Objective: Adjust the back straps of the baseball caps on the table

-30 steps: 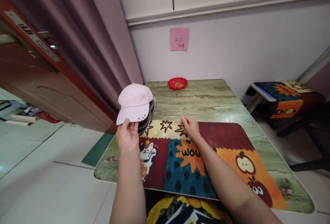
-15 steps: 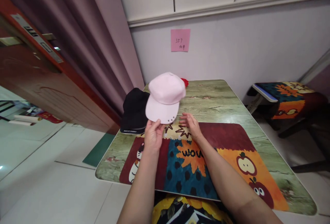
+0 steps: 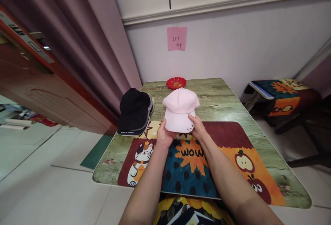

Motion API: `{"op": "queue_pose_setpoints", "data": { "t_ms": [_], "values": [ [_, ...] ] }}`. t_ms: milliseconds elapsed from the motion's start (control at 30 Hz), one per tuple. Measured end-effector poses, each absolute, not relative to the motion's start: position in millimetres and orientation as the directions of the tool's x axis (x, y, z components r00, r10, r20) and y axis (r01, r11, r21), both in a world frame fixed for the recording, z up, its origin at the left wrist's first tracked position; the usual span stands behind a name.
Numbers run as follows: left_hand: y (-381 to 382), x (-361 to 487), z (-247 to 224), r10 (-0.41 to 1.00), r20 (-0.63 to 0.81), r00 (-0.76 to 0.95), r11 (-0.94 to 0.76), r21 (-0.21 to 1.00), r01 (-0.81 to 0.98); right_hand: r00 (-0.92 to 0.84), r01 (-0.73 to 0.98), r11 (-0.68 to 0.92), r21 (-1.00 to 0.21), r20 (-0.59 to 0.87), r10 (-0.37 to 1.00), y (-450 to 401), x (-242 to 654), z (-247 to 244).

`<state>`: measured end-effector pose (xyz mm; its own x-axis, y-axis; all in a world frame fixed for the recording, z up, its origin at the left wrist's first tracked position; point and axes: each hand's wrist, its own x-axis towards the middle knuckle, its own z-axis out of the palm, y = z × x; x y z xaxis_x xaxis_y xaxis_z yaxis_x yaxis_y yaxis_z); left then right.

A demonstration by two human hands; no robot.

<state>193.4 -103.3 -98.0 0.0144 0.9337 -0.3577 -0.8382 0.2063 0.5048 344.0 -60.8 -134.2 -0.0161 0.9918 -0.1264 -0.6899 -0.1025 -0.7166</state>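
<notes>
A pale pink baseball cap point(image 3: 180, 106) is held between both hands above the patterned mat point(image 3: 230, 133), its brim toward me. Small dark rings or studs show at the brim's right edge. My left hand point(image 3: 164, 134) grips the brim's left side, its fingers partly hidden underneath. On the right edge, the thumb of my right hand point(image 3: 198, 127) lies on top of the brim, with the other fingers below. To the left, a black baseball cap point(image 3: 133, 109) rests on the table, with light-edged headwear showing from under it.
A red scalloped dish point(image 3: 176, 82) stands at the back of the wood-patterned table point(image 3: 214, 95). Behind it is a wall with a pink note point(image 3: 177, 38). A purple curtain point(image 3: 103, 28) and a wooden door point(image 3: 57, 94) border the left side. Another mat-covered table point(image 3: 287, 92) stands at right.
The pink cap has moved right and slightly down, uncovering the red dish. My right hand, empty before, now holds the brim. The view has shifted slightly.
</notes>
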Motion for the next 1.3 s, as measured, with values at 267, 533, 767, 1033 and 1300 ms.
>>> {"op": "queue_pose_setpoints", "data": {
  "t_ms": [267,533,767,1033,1300],
  "values": [
    [-65.6,191.1,-118.0,0.905,-0.425,-0.019,0.233,0.533,-0.813,0.068,-0.617,-0.009,-0.787,-0.065,0.996,-54.4,356.8,-140.0],
    [-43.7,187.8,-128.9,0.988,-0.148,-0.033,0.085,0.717,-0.692,0.155,-0.579,0.111,-0.808,0.025,0.988,-44.3,367.3,-139.7],
    [-51.7,187.9,-134.3,0.985,-0.029,-0.171,-0.073,0.829,-0.555,0.236,-0.485,0.260,-0.835,0.161,0.958,-41.2,363.1,-139.7],
    [-64.5,178.7,-110.4,0.971,-0.089,0.222,0.223,0.668,-0.710,0.367,0.235,0.408,-0.882,0.469,0.803,-37.3,383.2,-143.6],
    [-64.6,167.3,-110.7,0.963,-0.175,0.204,0.267,0.712,-0.650,0.442,0.294,0.343,-0.892,0.446,0.778,-35.3,387.4,-153.7]
  ]
}}
